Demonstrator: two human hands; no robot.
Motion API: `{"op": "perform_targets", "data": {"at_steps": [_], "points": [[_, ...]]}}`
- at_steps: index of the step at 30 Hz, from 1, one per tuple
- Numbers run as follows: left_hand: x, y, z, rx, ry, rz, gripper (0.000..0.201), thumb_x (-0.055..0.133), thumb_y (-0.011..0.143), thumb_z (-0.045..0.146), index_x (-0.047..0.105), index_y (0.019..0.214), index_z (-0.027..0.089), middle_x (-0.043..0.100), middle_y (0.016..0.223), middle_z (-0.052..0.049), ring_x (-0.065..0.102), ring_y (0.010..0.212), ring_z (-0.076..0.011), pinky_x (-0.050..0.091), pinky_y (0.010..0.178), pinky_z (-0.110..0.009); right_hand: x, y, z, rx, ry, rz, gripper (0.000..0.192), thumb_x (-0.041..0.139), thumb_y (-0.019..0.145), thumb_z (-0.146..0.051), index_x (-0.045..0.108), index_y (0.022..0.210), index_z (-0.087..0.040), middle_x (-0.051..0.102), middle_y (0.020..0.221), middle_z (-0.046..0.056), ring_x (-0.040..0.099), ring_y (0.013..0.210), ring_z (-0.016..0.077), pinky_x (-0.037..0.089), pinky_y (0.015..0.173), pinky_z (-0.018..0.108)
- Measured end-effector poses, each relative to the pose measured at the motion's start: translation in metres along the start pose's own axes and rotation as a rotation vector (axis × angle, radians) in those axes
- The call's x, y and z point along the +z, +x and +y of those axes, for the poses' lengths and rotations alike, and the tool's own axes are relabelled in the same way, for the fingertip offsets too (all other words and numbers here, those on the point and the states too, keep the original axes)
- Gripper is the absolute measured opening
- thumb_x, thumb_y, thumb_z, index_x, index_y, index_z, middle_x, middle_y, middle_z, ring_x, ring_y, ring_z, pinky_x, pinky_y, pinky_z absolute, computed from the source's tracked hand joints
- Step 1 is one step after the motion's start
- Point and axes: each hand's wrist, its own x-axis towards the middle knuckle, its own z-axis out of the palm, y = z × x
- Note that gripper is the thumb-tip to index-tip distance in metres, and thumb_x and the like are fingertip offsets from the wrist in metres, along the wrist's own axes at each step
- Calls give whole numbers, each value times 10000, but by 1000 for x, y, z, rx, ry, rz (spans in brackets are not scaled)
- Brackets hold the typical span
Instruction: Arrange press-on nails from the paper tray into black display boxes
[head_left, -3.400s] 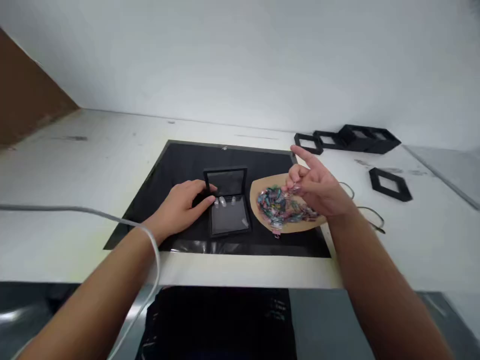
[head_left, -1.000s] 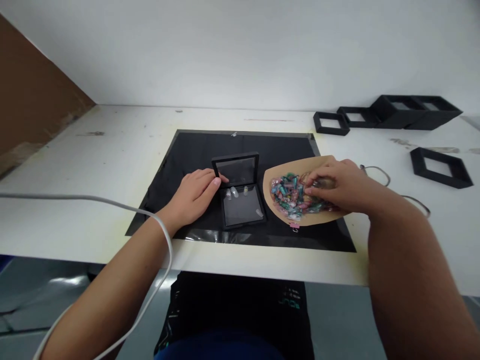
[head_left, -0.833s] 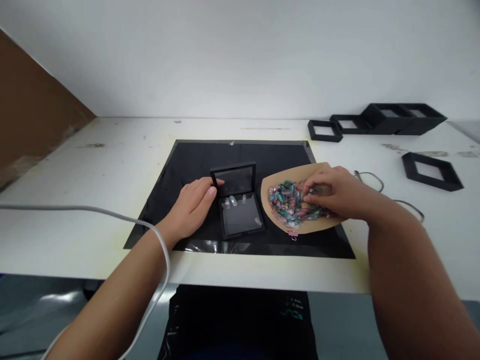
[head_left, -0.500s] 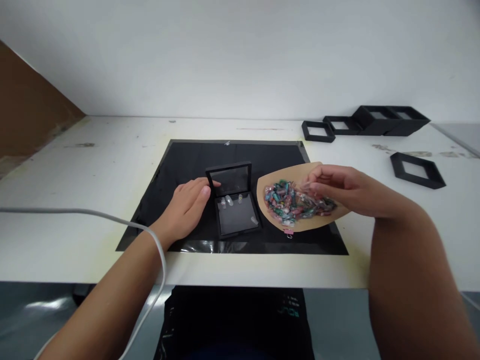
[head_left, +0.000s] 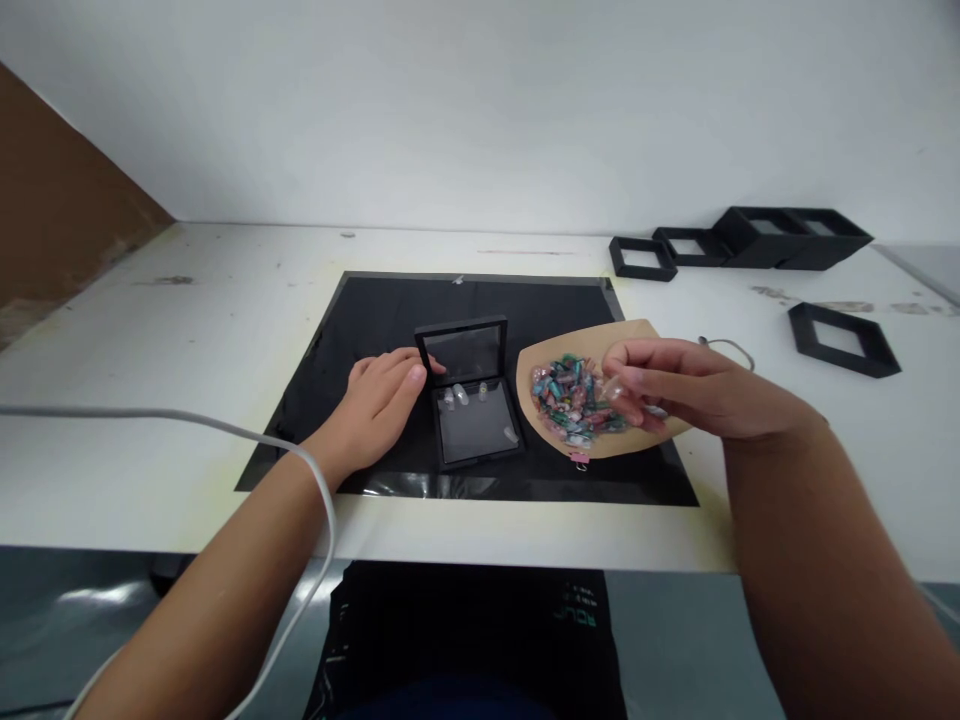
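Note:
A black display case [head_left: 480,458] stands open on the black mat, its lid [head_left: 466,355] with a clear window tilted up. Several pale false nails [head_left: 460,395] lie in its base, most in a row near the hinge and one by the right edge. My left hand [head_left: 386,400] rests flat at the case's left side, fingertips reaching behind the lid. Over the tan tray [head_left: 544,355], my right hand [head_left: 667,385] pinches a small clear piece [head_left: 615,388] that resembles a false nail. Below it lies a pile of colourful false nails [head_left: 574,400], partly hidden by the fingers.
Black frames [head_left: 643,258] and stacked black boxes [head_left: 787,238] stand at the back right. Another black frame [head_left: 844,340] lies nearer. A pink clip [head_left: 579,459] grips the tray's front edge. A white cable [head_left: 315,470] crosses my left forearm. The black mat [head_left: 390,300] covers the table's middle.
My right hand has lifted slightly off the pile, with the clear piece now showing at its fingertips. A thin cord shows behind that hand. My left hand stays beside the case.

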Motion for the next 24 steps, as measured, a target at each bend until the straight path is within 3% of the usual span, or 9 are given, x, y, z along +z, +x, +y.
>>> {"op": "perform_targets", "data": {"at_steps": [5,12,17,24], "points": [[-1,1,-1,11,10,-10,508,198,1063,471,639,1206,263,642,1317,-27,539,1298,-259,264,1147,-491,-3,-3,1,-8,16,-18,267,627,970,-467,577,857,-230,548,718,-7,478,581,114,380,504,255],[0,1,-4,24,43,-9,513,204,1062,482,650,1193,267,640,1321,-24,548,1288,-265,291,1142,-476,5,0,-4,-53,23,-189,309,633,970,-467,545,827,-208,533,692,-12,473,583,102,377,513,235],[-1,2,-4,39,33,-9,503,211,1069,468,651,1202,264,646,1305,-31,559,1272,-256,290,1136,-473,11,0,-2,-189,103,-322,253,644,980,-381,549,836,-195,529,660,-28,474,573,94,389,541,237],[-3,4,0,15,22,-9,489,211,1074,451,640,1207,257,653,1289,-37,564,1263,-246,276,1143,-481,24,-1,0,-324,236,-238,125,553,1027,-295,544,930,-218,451,669,-41,360,578,111,329,553,268]]}}
